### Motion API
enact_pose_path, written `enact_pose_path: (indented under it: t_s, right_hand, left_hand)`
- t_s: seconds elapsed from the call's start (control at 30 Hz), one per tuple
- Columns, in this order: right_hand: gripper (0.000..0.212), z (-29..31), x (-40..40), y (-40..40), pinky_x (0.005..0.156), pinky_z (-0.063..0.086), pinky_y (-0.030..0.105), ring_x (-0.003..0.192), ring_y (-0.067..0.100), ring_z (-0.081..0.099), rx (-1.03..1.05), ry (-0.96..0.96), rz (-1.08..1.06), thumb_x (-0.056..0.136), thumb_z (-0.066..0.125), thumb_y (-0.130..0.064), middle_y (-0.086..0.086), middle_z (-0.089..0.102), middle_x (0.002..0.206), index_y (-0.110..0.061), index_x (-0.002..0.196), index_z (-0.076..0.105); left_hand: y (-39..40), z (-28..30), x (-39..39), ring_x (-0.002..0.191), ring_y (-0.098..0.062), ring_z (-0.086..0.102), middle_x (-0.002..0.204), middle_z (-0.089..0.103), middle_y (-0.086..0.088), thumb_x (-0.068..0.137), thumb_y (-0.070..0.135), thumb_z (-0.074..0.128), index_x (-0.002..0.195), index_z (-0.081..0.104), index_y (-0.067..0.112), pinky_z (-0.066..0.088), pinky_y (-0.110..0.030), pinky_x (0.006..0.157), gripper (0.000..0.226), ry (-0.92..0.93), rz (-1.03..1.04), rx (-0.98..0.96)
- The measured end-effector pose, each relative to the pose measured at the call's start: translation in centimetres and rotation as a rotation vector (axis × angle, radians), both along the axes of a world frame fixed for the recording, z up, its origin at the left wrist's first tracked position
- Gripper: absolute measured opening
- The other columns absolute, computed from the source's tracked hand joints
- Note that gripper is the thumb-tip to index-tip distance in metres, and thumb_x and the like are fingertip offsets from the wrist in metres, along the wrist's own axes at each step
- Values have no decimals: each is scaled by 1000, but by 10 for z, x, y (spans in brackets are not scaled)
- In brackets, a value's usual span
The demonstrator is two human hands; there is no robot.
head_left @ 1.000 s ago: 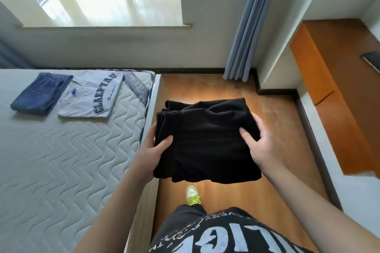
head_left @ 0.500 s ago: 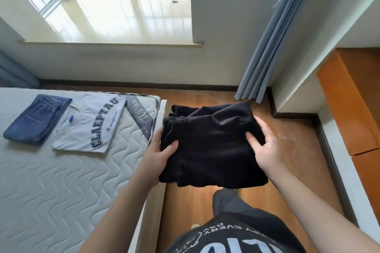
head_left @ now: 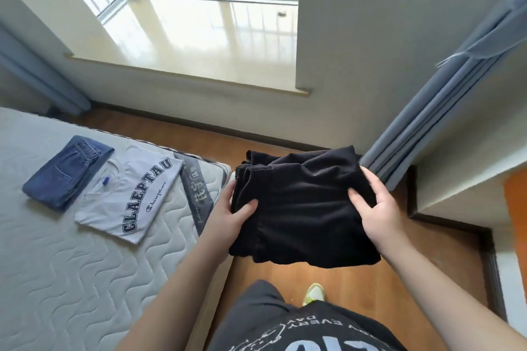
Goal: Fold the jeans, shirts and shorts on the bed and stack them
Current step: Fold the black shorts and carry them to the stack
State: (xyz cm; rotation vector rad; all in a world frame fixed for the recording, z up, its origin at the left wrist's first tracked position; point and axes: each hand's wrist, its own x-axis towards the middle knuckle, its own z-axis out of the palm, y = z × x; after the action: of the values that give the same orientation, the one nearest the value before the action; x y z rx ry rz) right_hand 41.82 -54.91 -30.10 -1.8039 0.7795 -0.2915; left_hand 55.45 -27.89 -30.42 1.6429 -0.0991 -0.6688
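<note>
Black printed shirt (head_left: 299, 330), yellow-green sneaker (head_left: 314, 293)

Jeans (head_left: 67, 171) lie left of shirt (head_left: 129, 194) (touching) on bed (head_left: 57, 279).

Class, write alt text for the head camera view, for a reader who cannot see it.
Two bare hands, left hand and right hand, hold a folded black garment above the wooden floor beside a bed. On the bed, folded jeans and a folded grey shirt lie side by side.

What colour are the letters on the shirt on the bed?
Dark navy blue, on a light grey shirt. The head view shows them best.
</note>
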Motion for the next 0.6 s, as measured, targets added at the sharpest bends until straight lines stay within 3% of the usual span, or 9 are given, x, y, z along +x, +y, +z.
enact_pose_path:
  t_s: [0.17, 0.33, 0.5, 0.6]
  right_hand:
    - [43, -3, 71, -21, 107, 38, 31, 122, 0, 50, 18, -6, 91, 95, 61, -37, -25, 55, 133, -53, 132, 47]
    - [43, -6, 161, -33, 95, 40, 18, 111, -17, 51, 27, -45, 161, 95, 61, -32, -38, 57, 121, -57, 127, 50]
    - [44, 4, 249, -39, 94, 39, 16, 112, -13, 54, 9, -68, 246, 95, 62, -26, -33, 60, 121, -55, 126, 52]
    - [45, 8, 297, -42, 93, 40, 13, 114, -9, 55, -4, -90, 266, 95, 62, -23, -30, 61, 123, -54, 126, 53]
  left_hand:
    - [-15, -6, 51, 113, -18, 66, 125, 67, 5, 76, 42, 78, 129, 55, 46, 56, -38, 92, 57, 11, 101, -37]
    - [-21, -16, 122, 113, -19, 66, 124, 68, 5, 78, 40, 77, 127, 56, 48, 57, -33, 89, 54, 16, 159, -93]
    - [-20, -15, 192, 118, -11, 63, 128, 65, 13, 79, 44, 76, 131, 50, 51, 54, -28, 93, 58, 26, 129, -98]
    - [-17, -11, 234, 118, -11, 62, 127, 65, 13, 78, 45, 77, 129, 52, 51, 49, -38, 101, 58, 27, 150, -97]
